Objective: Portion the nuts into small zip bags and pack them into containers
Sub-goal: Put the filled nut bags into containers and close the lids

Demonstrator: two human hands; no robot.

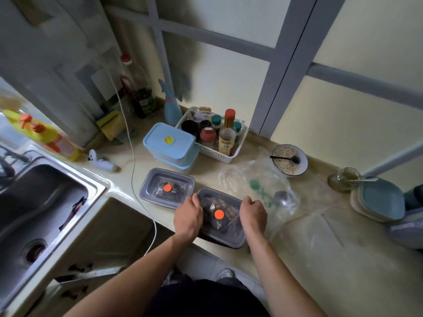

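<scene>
Grey-lidded container, orange-dotted, nut-filled

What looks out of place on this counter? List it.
The grey container under both hands, left hand and right hand, sits askew and overhangs the counter edge. Crumpled clear plastic bags sprawl beside it. No spill shows.
</scene>
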